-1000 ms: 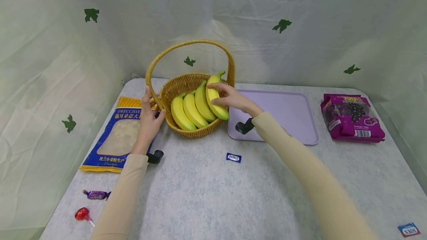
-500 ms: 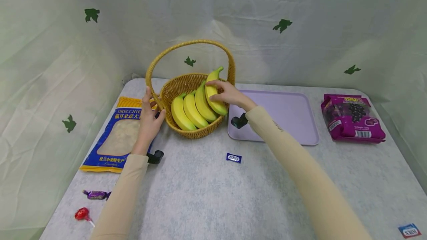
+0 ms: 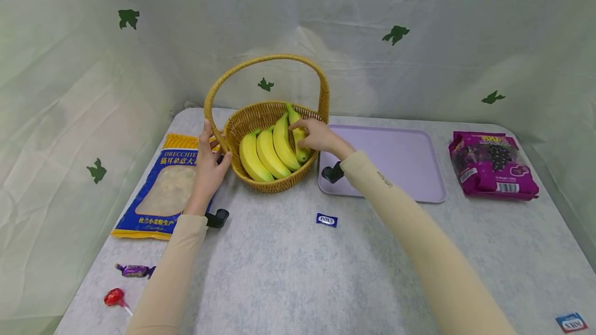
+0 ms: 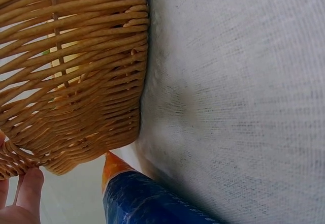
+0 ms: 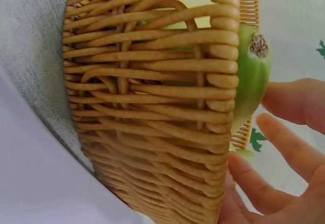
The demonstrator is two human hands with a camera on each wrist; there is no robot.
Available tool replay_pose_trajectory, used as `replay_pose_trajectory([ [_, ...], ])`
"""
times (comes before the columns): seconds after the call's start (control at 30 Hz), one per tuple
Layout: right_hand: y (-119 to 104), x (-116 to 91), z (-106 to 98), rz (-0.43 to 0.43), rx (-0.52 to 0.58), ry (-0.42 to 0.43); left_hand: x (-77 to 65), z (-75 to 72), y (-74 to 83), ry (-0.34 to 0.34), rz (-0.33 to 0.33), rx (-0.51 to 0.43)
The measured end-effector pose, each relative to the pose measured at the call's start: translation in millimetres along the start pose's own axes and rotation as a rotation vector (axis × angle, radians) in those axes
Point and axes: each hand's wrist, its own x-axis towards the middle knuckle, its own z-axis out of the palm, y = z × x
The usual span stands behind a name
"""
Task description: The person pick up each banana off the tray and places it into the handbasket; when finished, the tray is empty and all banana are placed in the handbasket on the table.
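Note:
Several yellow-green bananas point(image 3: 264, 154) lie side by side in a wicker basket point(image 3: 274, 186) with a tall arched handle. The rightmost banana point(image 3: 296, 116) rests against the basket's right inner wall. Over it is my right hand point(image 3: 317, 134), fingers loosely spread and fingertips right at the peel. The right wrist view shows that banana's blunt end point(image 5: 256, 56) above the rim, a fingertip against its side. My left hand point(image 3: 211, 162) grips the basket where the handle meets the left rim; its thumb point(image 4: 31, 186) presses the weave in the left wrist view.
A blue pasta bag point(image 3: 160, 190) lies left of the basket, a lilac tray point(image 3: 396, 164) right of it. Further right is a purple grape-picture bag point(image 3: 491, 164). Small sweets include a blue-wrapped one point(image 3: 327, 219), a purple one point(image 3: 135, 271) and a red lollipop point(image 3: 114, 297).
The rightmost banana has gone down into the basket and turned, its stem now pointing up and left. My right hand moved slightly left with it and its fingers loosened. The left hand stayed put.

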Motion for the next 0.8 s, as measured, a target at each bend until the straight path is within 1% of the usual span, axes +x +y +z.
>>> replay_pose_trajectory([
  [0.2,7.4,-15.5,-3.4,-0.046,0.163,0.06,0.2,-0.1,3.1,-0.006,-0.014,0.014],
  [0.33,15.3,-34.2,-9.4,-0.069,0.214,0.114,-0.8,-0.7,11.7,-0.004,-0.068,0.041],
  [0.43,24.0,-51.0,-15.8,-0.064,0.236,0.152,-1.9,-1.2,22.7,0.012,-0.097,0.053],
  [0.53,33.0,-68.2,-23.6,-0.046,0.253,0.187,-2.6,-3.1,33.7,0.04,-0.095,0.052],
  [0.67,48.0,-89.9,-35.6,-0.027,0.24,0.244,-2.1,-5.7,44.6,0.102,-0.064,0.048],
  [0.73,56.8,-99.7,-41.6,-0.022,0.226,0.271,-1.2,-6.0,45.5,0.141,-0.035,0.057],
  [0.8,65.8,-109.0,-47.3,-0.017,0.211,0.302,-0.4,-5.8,43.7,0.178,0.007,0.086],
])
